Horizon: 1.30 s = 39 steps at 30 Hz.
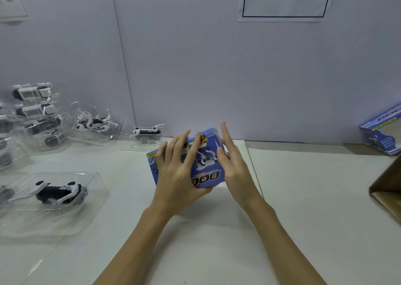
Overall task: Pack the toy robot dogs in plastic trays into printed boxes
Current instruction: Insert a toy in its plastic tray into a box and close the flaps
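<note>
Looking down past my bare forearms, I see a smooth, matte white table (217,241) with a seam running up its right part. My left hand (178,171) lies over the glossy blue printed box (208,167), fingers spread wide and nearly straight across its top face, thumb tucked beneath the near edge so the box sits tilted above the table. My right hand (232,165) stands edge-on against the box's right side, fingers straight and close together, pressing flat; nothing is curled round it. The box is a rectangular carton printed with a white robot dog and blocky "DOG" lettering that reads upside down from here. Near my left, a clear, thin plastic tray (54,198) with bevelled corners lies flat, a black-and-white toy robot dog (60,192) nested in its moulded hollow on its side. Farther back on the left, more crinkly transparent trays with dogs (36,115) are stacked in a loose heap, another (95,124) leaning beside them, and one small tray with a dog (146,135) stands upright at the foot of the wall. At the right edge I see the brown flap of a cardboard carton (388,187), and beyond it a second blue printed box (384,132) with a windowed face. Behind everything rises a pale, smooth partition wall (195,56) bearing a white paper sign (284,0) with dark blue characters.
</note>
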Motion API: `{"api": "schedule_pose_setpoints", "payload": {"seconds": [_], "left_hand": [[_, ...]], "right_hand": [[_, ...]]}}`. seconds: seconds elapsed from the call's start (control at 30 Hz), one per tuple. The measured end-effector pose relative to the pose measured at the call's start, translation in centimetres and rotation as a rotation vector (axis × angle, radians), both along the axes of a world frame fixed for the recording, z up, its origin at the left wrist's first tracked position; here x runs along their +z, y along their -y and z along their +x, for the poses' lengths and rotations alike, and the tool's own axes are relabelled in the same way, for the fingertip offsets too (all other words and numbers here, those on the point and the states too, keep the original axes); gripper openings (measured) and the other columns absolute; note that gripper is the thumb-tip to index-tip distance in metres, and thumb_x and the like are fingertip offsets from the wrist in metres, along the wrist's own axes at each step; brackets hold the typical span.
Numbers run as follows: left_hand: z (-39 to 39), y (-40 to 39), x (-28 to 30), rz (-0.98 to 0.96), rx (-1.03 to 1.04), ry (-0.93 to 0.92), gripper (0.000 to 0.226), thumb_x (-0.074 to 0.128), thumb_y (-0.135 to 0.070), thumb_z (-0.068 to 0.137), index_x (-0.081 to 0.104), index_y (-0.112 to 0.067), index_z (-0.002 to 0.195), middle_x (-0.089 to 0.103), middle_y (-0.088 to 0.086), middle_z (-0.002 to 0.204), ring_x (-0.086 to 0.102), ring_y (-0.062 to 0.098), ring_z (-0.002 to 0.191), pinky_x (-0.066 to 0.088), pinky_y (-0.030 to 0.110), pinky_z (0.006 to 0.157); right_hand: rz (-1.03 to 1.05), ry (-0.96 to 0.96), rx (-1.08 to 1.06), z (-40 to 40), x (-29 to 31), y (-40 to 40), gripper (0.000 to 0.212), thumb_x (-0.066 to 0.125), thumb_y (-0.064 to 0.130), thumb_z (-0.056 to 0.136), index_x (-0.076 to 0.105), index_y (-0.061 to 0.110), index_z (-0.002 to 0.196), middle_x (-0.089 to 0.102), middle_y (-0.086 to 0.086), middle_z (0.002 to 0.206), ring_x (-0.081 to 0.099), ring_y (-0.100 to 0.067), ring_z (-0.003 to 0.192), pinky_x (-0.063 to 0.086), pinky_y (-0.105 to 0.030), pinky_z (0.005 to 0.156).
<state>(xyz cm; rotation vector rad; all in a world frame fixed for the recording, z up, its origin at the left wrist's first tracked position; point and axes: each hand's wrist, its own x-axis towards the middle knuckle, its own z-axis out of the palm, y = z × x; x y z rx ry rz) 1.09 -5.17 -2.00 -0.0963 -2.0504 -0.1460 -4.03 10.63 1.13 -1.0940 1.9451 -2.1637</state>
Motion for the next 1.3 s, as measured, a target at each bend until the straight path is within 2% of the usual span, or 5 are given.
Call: {"api": "schedule_pose_setpoints", "payload": {"seconds": [0.17,0.73,0.87,1.1,1.3], "left_hand": [[0.5,0.0,0.3,0.208,-0.029,-0.059,0.107,0.076,-0.073,0.075,0.041,-0.014,0.157,0.040,0.008,0.159,0.040,0.026,0.145,0.031,0.044,0.115],[0.4,-0.6,0.2,0.229,0.007,-0.068,0.102,0.062,-0.079,0.080,0.043,-0.012,0.155,0.043,0.011,0.156,0.043,0.030,0.141,0.031,0.046,0.112],[0.2,-0.7,0.2,0.237,-0.007,-0.079,0.101,0.063,-0.078,0.081,0.043,-0.013,0.155,0.043,0.010,0.155,0.042,0.028,0.142,0.031,0.046,0.112],[0.0,-0.5,0.2,0.269,-0.029,-0.081,0.104,0.073,-0.073,0.076,0.043,-0.014,0.156,0.043,0.008,0.155,0.041,0.026,0.142,0.032,0.046,0.114],[-0.2,-0.8,0.2,0.260,-0.030,-0.081,0.097,0.066,-0.078,0.078,0.039,-0.025,0.155,0.043,0.010,0.156,0.041,0.029,0.143,0.033,0.051,0.115]], "right_hand": [[-0.069,-0.050,-0.107,0.2,0.5,-0.4,0.047,0.058,0.038,0.094,0.060,0.031,0.140,0.058,0.005,0.143,0.055,-0.020,0.137,0.064,-0.029,0.081],[-0.063,-0.121,-0.016,0.3,-0.3,0.0,0.047,0.051,0.040,0.102,0.048,0.038,0.149,0.053,0.012,0.146,0.045,-0.017,0.144,0.062,-0.027,0.084],[-0.095,-0.073,-0.030,0.5,-0.1,0.1,0.056,0.053,0.046,0.098,0.051,0.026,0.150,0.057,0.007,0.144,0.052,-0.018,0.140,0.063,-0.029,0.084],[-0.104,-0.009,-0.007,0.4,0.4,0.0,0.046,0.052,0.034,0.098,0.056,0.030,0.144,0.061,0.007,0.140,0.057,-0.012,0.133,0.061,-0.022,0.078],[-0.108,0.024,-0.002,0.0,0.7,-0.8,0.046,0.057,0.032,0.096,0.061,0.026,0.141,0.067,0.003,0.135,0.063,-0.018,0.128,0.064,-0.030,0.079]]}}
